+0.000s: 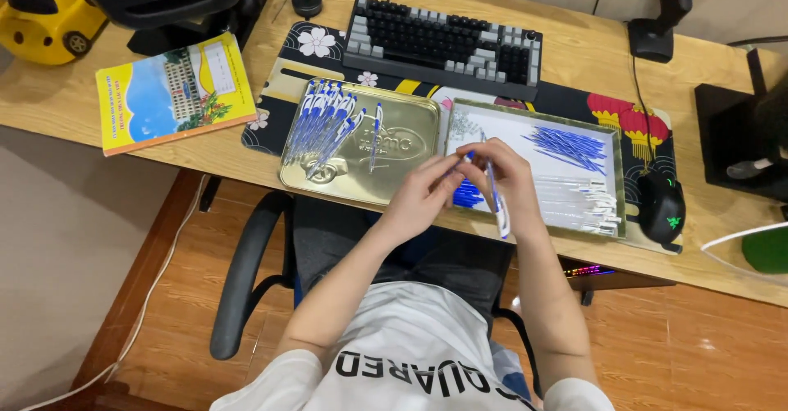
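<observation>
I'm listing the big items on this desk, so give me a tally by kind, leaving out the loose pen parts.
Gold metal tin trays: 2
Black and grey keyboards: 1
Black computer mice: 1
Yellow-covered books: 1
Yellow toy cars: 1
Total: 6

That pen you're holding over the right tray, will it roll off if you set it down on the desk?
Probably it would roll: the pen in the right hand looks slim and round. It seems light and stiff. Inside the gold tray, whose raised rim holds the finished pens, it should stay put.
</observation>
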